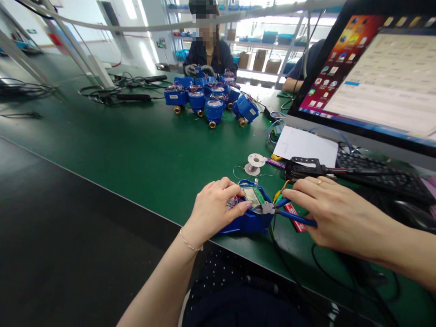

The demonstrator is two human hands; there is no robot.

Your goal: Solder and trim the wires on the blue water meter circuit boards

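A blue water-meter housing with a green circuit board showing on top sits at the near edge of the green table. My left hand is wrapped over its left side, fingers curled on it. My right hand grips blue-handled pliers, whose metal jaws rest on the meter's top beside my left thumb. Coloured wires run from the meter under my right hand.
A pile of several blue meters lies mid-table in front of a seated person wearing gloves. A solder spool, white paper, a black tool, a keyboard and a monitor stand to the right. Cables lie far left.
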